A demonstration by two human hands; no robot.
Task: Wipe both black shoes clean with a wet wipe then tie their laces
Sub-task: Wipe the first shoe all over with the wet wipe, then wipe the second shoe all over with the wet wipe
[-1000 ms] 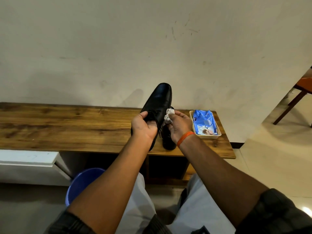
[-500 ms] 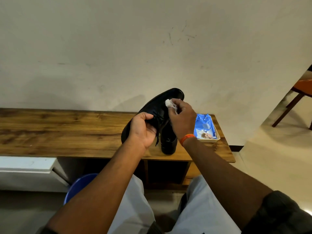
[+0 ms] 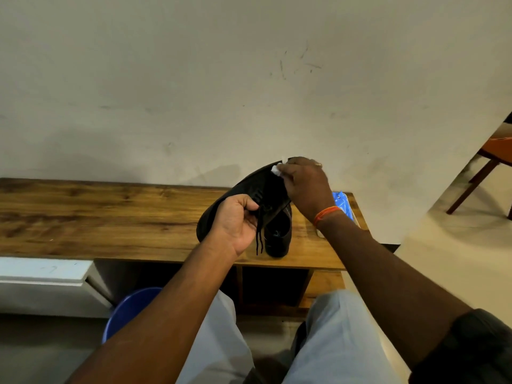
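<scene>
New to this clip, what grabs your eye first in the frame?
First, the glossy black leather lace-up shoe held tilted above the long wooden bench, gripped near its laces by the left hand. At its toe, the right hand presses a crumpled white wet wipe. The second black shoe stands on the bench just below.
</scene>
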